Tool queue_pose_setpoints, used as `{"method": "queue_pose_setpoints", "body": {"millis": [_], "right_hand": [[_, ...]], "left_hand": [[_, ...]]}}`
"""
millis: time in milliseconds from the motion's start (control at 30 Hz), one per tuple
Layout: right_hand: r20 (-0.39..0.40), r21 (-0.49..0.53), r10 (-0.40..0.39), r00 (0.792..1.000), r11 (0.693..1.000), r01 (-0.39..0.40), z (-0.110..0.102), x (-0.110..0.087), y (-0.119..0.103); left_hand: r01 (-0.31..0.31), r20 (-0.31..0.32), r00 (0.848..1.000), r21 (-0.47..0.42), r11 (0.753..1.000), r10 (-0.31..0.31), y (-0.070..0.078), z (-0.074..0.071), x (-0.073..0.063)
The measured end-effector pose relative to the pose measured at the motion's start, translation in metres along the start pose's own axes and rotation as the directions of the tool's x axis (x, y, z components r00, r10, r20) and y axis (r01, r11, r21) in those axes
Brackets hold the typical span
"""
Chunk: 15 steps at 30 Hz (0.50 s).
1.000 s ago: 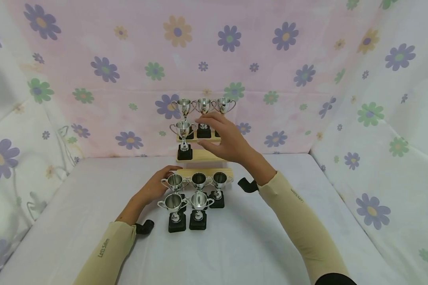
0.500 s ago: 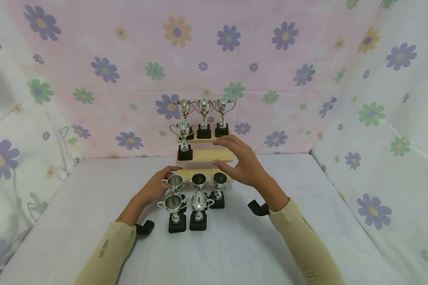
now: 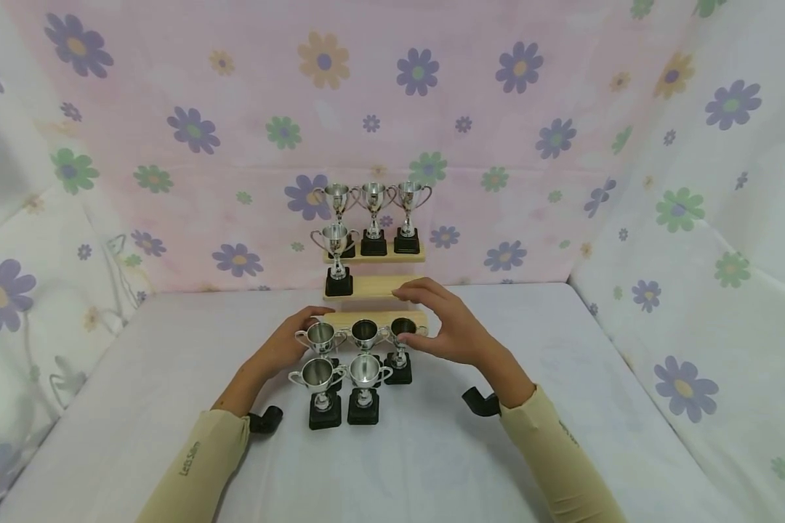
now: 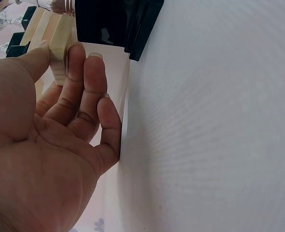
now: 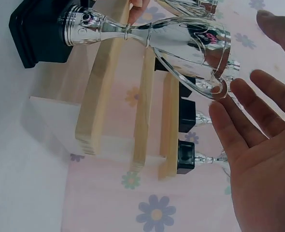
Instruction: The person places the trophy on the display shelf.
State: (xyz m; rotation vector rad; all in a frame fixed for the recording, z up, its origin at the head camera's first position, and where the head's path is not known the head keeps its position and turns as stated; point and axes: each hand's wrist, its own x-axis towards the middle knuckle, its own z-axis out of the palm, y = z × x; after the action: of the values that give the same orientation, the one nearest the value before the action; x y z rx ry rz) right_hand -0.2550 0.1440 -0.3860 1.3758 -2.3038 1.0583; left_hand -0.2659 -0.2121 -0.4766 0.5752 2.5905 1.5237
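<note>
My left hand (image 3: pixel 286 344) grips the left end of the lowest step of a wooden three-tier display stand (image 3: pixel 373 318). In the left wrist view the thumb lies on one face of the light wood (image 4: pixel 60 41), the fingers on the other. My right hand (image 3: pixel 459 335) is spread beside the rightmost silver trophy cup (image 3: pixel 399 372) of the back row on the table. Seen from the right wrist, this trophy (image 5: pixel 200 38) has a shiny two-handled bowl and a black base; my fingertips (image 5: pixel 224 111) are right at its handle, with the thumb held apart.
More trophies stand close together on the table, including a front pair (image 3: pixel 325 410). On the stand, three trophies (image 3: pixel 374 200) line the top step and one (image 3: pixel 339 282) occupies the middle step's left end. A flowered cloth (image 3: pixel 248 218) hangs behind.
My right hand has come down from the top step, past the middle one, to the rightmost trophy on the table. The left hand has stayed at the stand.
</note>
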Motion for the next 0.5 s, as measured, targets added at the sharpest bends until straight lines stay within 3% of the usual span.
{"method": "queue_pose_setpoints", "body": {"millis": [267, 500], "right_hand": [[0.140, 0.026, 0.024, 0.990, 0.999, -0.028, 0.0037, -0.0047, 0.0092], [0.173, 0.012, 0.043, 0.984, 0.999, -0.046, 0.0077, -0.0043, 0.0104]], "left_hand": [[0.003, -0.001, 1.000, -0.003, 1.000, -0.003, 0.0008, 0.0005, 0.0011], [0.013, -0.006, 1.000, 0.015, 1.000, -0.013, 0.0023, 0.0007, -0.0016]]}}
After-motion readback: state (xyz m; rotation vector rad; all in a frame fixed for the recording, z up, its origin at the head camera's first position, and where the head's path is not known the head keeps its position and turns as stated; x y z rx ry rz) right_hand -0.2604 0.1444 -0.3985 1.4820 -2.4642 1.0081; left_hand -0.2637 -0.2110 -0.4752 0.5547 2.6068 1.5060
